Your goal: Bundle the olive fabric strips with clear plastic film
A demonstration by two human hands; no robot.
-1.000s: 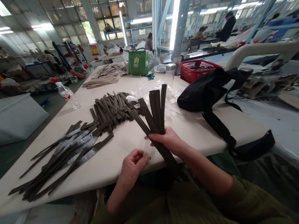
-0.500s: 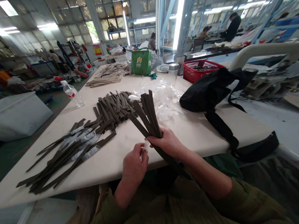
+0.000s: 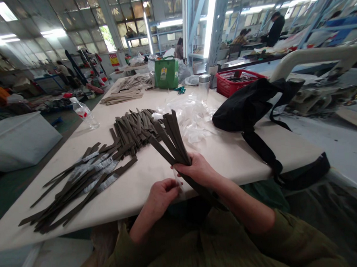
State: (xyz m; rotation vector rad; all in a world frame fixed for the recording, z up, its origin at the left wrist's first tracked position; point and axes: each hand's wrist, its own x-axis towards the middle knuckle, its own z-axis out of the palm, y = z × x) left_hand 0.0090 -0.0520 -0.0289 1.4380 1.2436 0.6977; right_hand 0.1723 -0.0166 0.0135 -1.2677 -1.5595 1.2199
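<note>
fanning up and leftward, strips point(image 3: 170, 140) fill the right hand point(image 3: 195, 169).

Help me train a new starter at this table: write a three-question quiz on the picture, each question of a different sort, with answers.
1. Multiple choice: what grips the fanned bundle of dark strips?
a) the left hand
b) the right hand
c) both hands together

2. True or false: the green bag is farther from the person than the black bag.

3. Fill in the blank: seen from the person's place, the clear bottle is near the ____ edge of the table.

Key: 1. b; 2. true; 3. left
</note>
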